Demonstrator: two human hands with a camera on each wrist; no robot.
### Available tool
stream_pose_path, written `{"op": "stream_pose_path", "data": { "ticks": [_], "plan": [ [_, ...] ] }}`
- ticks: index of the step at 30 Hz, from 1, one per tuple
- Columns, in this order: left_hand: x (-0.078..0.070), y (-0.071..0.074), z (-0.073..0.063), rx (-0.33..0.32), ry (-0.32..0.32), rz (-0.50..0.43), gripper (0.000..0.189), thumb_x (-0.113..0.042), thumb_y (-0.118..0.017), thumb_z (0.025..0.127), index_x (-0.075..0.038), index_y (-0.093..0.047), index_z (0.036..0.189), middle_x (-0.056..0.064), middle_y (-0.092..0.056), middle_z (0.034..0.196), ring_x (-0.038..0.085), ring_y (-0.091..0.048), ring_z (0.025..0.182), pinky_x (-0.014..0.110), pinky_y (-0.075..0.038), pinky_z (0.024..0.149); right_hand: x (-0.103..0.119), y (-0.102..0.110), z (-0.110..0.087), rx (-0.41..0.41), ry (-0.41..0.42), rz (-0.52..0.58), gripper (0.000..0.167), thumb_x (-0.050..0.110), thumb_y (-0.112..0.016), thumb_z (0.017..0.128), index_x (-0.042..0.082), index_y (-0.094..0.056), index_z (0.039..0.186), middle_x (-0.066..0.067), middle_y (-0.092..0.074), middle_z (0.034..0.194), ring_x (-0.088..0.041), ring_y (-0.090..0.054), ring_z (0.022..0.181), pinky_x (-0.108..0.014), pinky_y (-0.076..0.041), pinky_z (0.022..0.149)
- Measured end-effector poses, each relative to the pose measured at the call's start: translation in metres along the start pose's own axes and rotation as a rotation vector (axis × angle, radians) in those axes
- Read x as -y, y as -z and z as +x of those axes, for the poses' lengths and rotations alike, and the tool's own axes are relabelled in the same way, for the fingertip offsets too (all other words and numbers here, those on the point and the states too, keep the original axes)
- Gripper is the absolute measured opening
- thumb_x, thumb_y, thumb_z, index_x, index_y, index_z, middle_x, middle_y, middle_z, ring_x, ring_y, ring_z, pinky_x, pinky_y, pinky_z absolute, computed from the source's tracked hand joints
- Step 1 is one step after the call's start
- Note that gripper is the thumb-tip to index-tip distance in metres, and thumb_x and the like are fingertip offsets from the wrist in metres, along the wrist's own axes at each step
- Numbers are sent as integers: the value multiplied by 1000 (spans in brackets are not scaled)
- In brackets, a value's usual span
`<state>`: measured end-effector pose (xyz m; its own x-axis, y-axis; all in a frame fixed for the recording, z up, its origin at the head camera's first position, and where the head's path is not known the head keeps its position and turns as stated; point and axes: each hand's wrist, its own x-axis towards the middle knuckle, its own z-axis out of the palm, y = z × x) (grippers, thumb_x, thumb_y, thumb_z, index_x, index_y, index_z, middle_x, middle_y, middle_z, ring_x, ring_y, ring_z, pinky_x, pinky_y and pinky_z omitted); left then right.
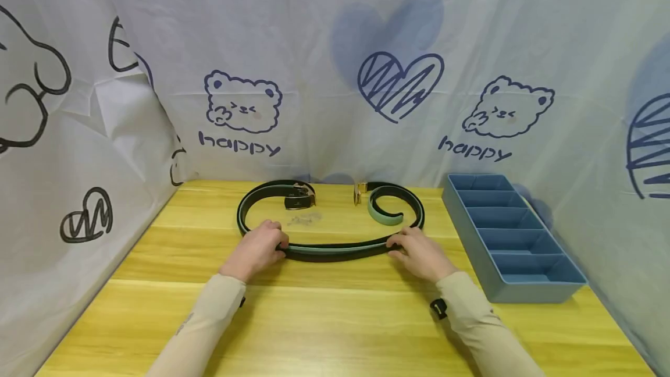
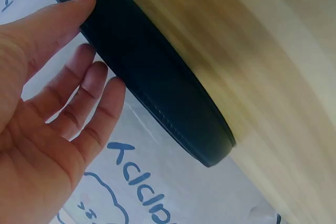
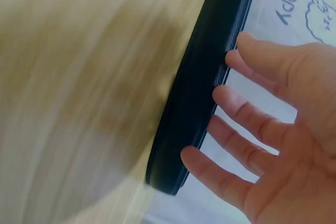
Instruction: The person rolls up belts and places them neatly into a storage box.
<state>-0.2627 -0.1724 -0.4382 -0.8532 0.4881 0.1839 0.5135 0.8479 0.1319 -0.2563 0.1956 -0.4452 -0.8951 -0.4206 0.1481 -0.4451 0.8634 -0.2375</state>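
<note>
Black belt strap (image 1: 335,256) with a pale green inner side stands on edge across the table. Its two ends curve back, one toward a black buckle with gold trim (image 1: 299,201), the other toward a gold buckle (image 1: 357,194) beside a small curl. Whether this is one belt or two overlapping, I cannot tell. My left hand (image 1: 260,248) pinches the strap near its left bend, thumb on the near face of the belt (image 2: 152,72). At the right bend, my right hand (image 1: 420,253) holds the belt (image 3: 194,82) with thumb and fingertips at its upper edge.
A grey-blue organizer box (image 1: 478,260) with several compartments stands at the right of the wooden table (image 1: 324,330). White printed cloth (image 1: 319,74) hangs behind the table and along both sides. Some faint marks (image 1: 305,219) show on the wood between the belt ends.
</note>
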Motion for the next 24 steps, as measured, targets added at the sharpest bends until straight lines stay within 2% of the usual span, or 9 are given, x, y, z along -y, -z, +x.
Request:
{"op": "stream_pose_path", "data": {
  "ticks": [3, 7, 10, 14, 17, 19, 21, 24],
  "plan": [
    [-3, -3, 3, -15, -20, 29, 12, -10, -84, 76, -14, -74, 80, 1, -61, 86, 21, -56, 85, 37, -52, 76, 4, -2, 2, 1, 56, 4, 19, 23, -70, 91, 16, -70, 109, -4, -62, 103, -25, -56, 100, -46, -49, 89],
    [-5, -5, 5, -5, -23, 51, 13, -14, -83, 77, -16, -71, 72, 0, -63, 81, 20, -59, 80, 38, -52, 71, 7, -5, 5, -13, 115, 4, 23, 20, -73, 89, 15, -67, 111, -5, -60, 100, -21, -54, 94, -42, -49, 84],
    [-5, -4, 6, 8, 20, 54, 25, -22, -83, 78, -19, -64, 62, -4, -62, 73, 14, -56, 68, 34, -48, 61, 9, -7, 9, -6, 114, -6, 23, 20, -73, 89, 16, -65, 111, -4, -58, 100, -18, -54, 89, -38, -48, 75],
    [0, 0, 4, 19, 120, 5, 50, -42, -77, 83, -21, -46, 50, -9, -42, 53, 8, -37, 50, 27, -32, 48, 5, -9, 13, 25, 49, -12, 19, 21, -73, 90, 15, -67, 107, -3, -59, 99, -17, -57, 85, -38, -49, 73],
    [11, 3, 1, 25, 180, -52, 57, -49, -68, 89, -21, -40, 48, -9, -30, 49, 9, -30, 45, 26, -26, 47, -2, -11, 13, 43, 2, -20, 21, 24, -71, 91, 12, -70, 107, -6, -65, 104, -25, -63, 91, -44, -52, 81],
    [22, 4, -1, 32, 211, -76, 54, -44, -65, 93, -19, -45, 49, -8, -32, 48, 10, -32, 44, 27, -27, 47, -8, -13, 13, 47, -27, -13, 23, 28, -68, 93, 12, -72, 109, -7, -68, 107, -28, -65, 97, -47, -52, 86],
    [34, 6, -3, 44, 238, -86, 46, -34, -63, 95, -17, -53, 54, -5, -38, 50, 13, -37, 47, 28, -30, 50, -15, -14, 14, 46, -54, 25, 23, 33, -63, 96, 13, -74, 102, -7, -69, 96, -27, -66, 90, -46, -51, 83],
    [51, 7, -4, 52, 276, -86, 34, -21, -62, 95, -14, -63, 62, 1, -55, 61, 20, -48, 63, 32, -36, 56, -26, -13, 16, 26, -100, 67, 36, 36, -52, 102, 14, -70, 78, -3, -59, 70, -19, -58, 69, -39, -47, 72]
  ]
}}
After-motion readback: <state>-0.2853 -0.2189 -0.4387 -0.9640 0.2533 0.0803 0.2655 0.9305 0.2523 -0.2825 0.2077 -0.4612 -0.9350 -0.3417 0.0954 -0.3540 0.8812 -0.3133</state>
